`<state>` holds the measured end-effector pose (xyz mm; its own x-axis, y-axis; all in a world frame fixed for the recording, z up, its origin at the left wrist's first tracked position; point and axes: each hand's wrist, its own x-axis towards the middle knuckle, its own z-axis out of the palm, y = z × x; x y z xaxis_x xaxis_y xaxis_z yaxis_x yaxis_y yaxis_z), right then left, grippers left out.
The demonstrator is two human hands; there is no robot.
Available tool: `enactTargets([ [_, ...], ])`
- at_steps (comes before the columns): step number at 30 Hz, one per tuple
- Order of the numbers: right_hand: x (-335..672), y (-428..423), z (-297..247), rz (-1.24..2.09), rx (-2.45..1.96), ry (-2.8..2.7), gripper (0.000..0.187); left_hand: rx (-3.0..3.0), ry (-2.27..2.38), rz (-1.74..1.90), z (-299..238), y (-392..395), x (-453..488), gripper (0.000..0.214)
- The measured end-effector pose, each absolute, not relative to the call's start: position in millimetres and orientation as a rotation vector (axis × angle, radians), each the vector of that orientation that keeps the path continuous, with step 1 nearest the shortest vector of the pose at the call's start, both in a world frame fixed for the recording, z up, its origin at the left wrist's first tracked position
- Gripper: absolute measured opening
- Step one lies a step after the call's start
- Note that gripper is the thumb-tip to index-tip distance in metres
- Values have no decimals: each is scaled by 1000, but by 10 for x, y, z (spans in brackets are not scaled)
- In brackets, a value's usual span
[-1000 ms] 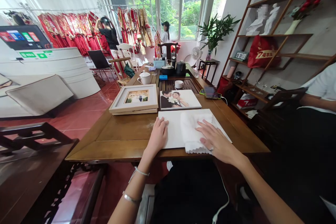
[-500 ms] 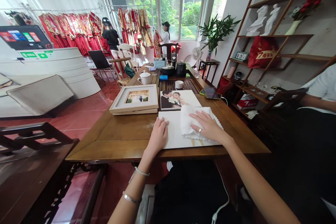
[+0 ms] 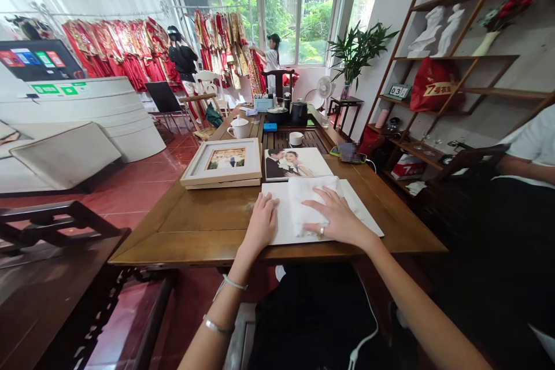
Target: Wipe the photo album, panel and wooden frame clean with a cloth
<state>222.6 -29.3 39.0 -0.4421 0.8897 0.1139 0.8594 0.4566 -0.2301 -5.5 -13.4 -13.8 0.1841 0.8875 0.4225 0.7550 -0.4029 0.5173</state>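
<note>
A white panel (image 3: 364,218), apparently a mounted print, lies flat near the table's front edge. My left hand (image 3: 262,221) rests on its left edge, fingers slightly bent and palm down, gripping nothing that I can see. Under my right hand (image 3: 336,217) is a folded white cloth (image 3: 299,199), pressed against the panel; the fingers are spread flat over it. The cloth covers the panel's middle. Just behind lies a wedding photo panel (image 3: 295,163) of a couple. Left of that, a light wooden picture frame (image 3: 221,165) sits on another frame.
A wooden table (image 3: 195,231) carries a white lidded cup (image 3: 238,127), a small white cup (image 3: 296,139), a blue box (image 3: 270,127), a black kettle (image 3: 299,111) and a phone (image 3: 349,153). Another person (image 3: 526,144) is at the right. Two people stand by clothes racks.
My right hand and the cloth have slid left across the panel, uncovering its right side. The left hand stays in place. A person at the back has raised an arm toward the clothes.
</note>
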Motion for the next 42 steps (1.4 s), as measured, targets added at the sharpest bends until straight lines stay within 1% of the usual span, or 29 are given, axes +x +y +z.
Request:
enactTargets([
  [2, 2290, -456, 383, 184, -1421, -2531, 65, 2254, 1598, 1031, -151, -129, -53, 30],
  [5, 2361, -675, 370, 150, -1301, -2564, 67, 2242, 1600, 1032, -157, -126, -52, 30],
  [10, 2406, -800, 329, 103, -1319, -2542, 57, 2231, 1591, 1041, -165, -121, -60, 31],
  [21, 2114, -222, 410, 217, -1621, -2458, 53, 2229, 1591, 1023, -155, -118, -66, 30],
  [28, 1785, 81, 478, 212, -1780, -2441, 60, 2229, 1588, 1007, -141, -120, -60, 28],
  [32, 1784, 5, 482, 173, -1591, -2547, 57, 2193, 1582, 1028, -135, -116, -55, 28],
  [36, 1907, -294, 453, 138, -1326, -2637, 55, 2155, 1528, 1078, -128, -116, -70, 33],
  [42, 2216, -785, 493, 223, -1071, -2717, 57, 2073, 1537, 1091, -150, -132, -91, 34],
])
